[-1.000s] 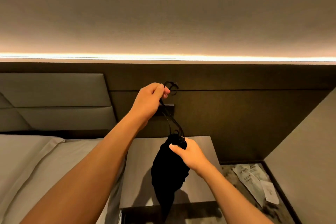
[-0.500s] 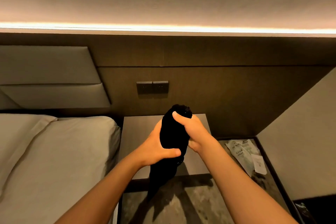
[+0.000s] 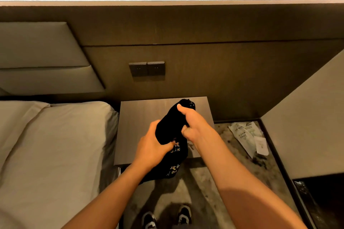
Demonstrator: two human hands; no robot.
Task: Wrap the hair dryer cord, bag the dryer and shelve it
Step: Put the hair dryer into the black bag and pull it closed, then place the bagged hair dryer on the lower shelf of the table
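While lowered further than half a second ago, held over the counter [image 3: 141,117] front edge beside the smooth bed [image 3: 55,145]: soft black pouch [image 3: 168,128], bulging, gold lettering unreadable. Left hand [image 3: 150,147] grip clamped around its middle; right hand [image 3: 195,126] grip pinching its gathered top.

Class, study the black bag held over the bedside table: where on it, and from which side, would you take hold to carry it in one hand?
Probably the bunched neck at the top of the black bag, where the right hand already closes round it from the right. The neck is narrow, so fingers wrap it fully; the left hand only steadies the fuller middle.
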